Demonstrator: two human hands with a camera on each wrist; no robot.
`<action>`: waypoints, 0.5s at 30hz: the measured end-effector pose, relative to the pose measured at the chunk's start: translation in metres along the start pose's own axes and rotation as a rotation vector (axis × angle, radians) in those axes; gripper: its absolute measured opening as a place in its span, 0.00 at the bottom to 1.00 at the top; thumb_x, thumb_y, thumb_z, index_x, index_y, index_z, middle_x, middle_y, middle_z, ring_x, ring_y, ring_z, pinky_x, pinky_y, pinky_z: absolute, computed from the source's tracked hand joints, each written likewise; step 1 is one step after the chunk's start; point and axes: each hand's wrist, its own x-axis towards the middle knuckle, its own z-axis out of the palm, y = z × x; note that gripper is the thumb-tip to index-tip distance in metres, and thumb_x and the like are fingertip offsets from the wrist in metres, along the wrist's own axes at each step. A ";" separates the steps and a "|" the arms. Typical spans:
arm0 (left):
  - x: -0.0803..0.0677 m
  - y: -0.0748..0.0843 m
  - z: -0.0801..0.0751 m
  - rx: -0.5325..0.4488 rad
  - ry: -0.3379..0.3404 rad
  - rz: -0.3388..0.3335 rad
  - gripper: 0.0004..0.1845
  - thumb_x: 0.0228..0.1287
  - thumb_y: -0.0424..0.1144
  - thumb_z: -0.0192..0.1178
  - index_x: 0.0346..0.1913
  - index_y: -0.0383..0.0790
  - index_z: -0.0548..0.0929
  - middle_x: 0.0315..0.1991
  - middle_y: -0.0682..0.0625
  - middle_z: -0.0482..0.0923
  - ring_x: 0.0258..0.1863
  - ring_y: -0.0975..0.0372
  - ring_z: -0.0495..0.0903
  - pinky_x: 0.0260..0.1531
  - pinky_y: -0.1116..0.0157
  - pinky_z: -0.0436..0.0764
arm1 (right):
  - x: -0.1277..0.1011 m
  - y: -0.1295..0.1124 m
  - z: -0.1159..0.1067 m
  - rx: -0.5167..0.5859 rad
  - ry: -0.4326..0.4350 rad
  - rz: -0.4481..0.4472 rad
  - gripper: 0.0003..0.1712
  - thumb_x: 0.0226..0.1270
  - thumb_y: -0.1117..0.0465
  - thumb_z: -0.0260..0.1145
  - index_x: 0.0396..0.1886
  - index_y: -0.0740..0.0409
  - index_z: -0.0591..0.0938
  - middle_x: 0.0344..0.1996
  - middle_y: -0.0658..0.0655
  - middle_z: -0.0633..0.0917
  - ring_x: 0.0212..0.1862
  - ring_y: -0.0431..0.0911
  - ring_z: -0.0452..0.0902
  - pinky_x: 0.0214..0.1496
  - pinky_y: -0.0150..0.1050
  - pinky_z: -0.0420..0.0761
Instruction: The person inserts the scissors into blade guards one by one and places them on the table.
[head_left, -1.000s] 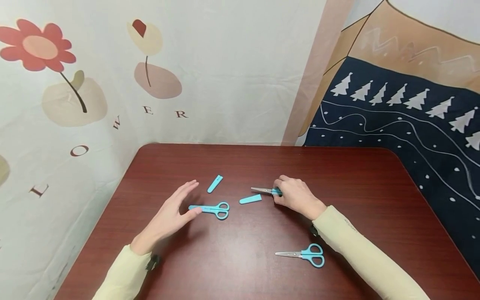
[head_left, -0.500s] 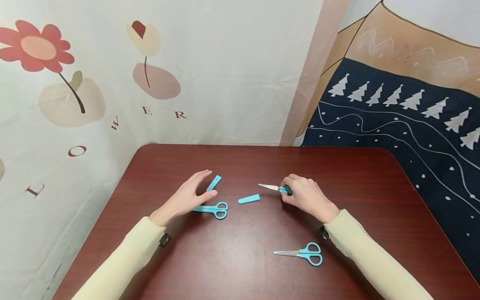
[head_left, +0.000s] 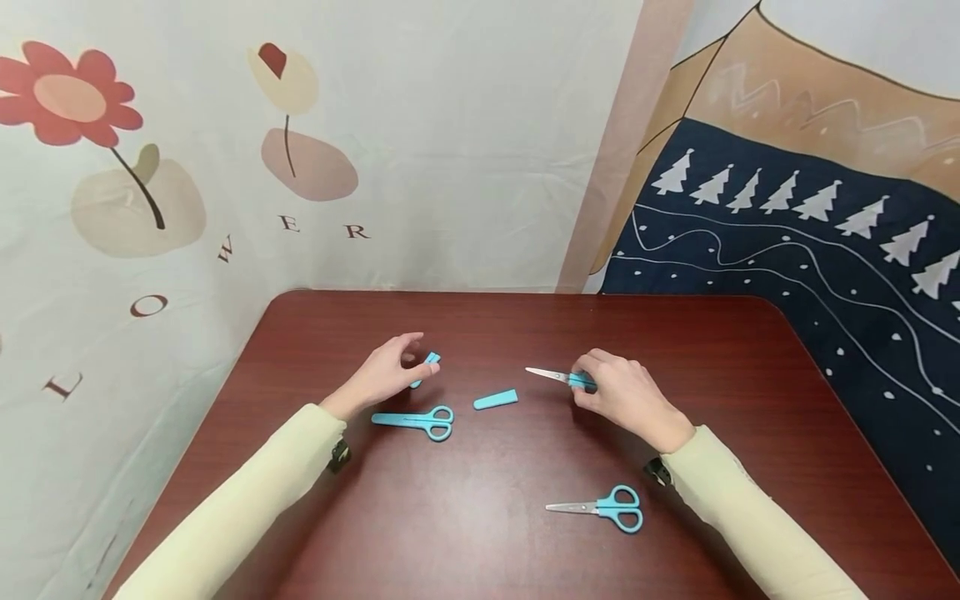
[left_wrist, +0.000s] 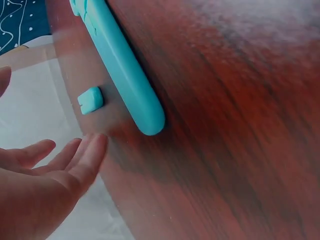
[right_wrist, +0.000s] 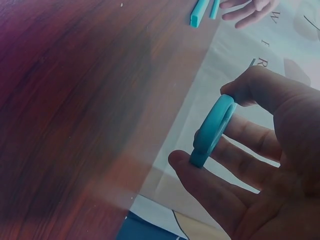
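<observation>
Holding scissors (head_left: 561,377) by the handle, the right hand (head_left: 626,392) pinches with thumb and fingertips, bare blades aimed leftward. Across the way, the left hand (head_left: 382,372) sits loosely spread around the far cap (head_left: 431,359), with no grip on it showing. Looks like a pick-up attempt: best to pinch that cap by its sides, keeping its mouth free. Mind those blade tips! The nearer cap (head_left: 496,400) lies between the hands, so don't nudge it.

An indoor corner, kind unclear: flower-printed cloth (head_left: 465,150) and tree-printed cloth (head_left: 750,242) back a red-brown table (head_left: 495,333).
</observation>
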 end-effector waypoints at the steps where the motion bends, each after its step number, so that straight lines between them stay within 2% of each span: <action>1: 0.002 -0.001 0.001 -0.006 -0.005 -0.008 0.45 0.70 0.56 0.65 0.79 0.35 0.61 0.73 0.36 0.68 0.66 0.45 0.76 0.61 0.46 0.77 | 0.000 0.000 0.000 -0.002 0.001 0.001 0.12 0.58 0.61 0.78 0.41 0.57 0.87 0.38 0.52 0.85 0.29 0.41 0.76 0.29 0.37 0.79; 7: 0.012 -0.008 0.001 -0.072 -0.031 -0.043 0.43 0.68 0.51 0.69 0.78 0.35 0.64 0.67 0.37 0.74 0.62 0.47 0.79 0.56 0.50 0.80 | -0.003 0.003 -0.001 0.003 -0.008 0.014 0.12 0.58 0.61 0.77 0.41 0.57 0.87 0.37 0.52 0.84 0.29 0.41 0.76 0.29 0.38 0.80; 15: 0.021 -0.011 0.000 -0.159 -0.078 -0.036 0.36 0.64 0.37 0.73 0.71 0.27 0.71 0.53 0.37 0.80 0.50 0.50 0.82 0.45 0.62 0.81 | -0.006 0.005 -0.001 0.015 -0.009 0.027 0.11 0.59 0.60 0.77 0.40 0.56 0.87 0.36 0.51 0.84 0.28 0.40 0.75 0.29 0.37 0.78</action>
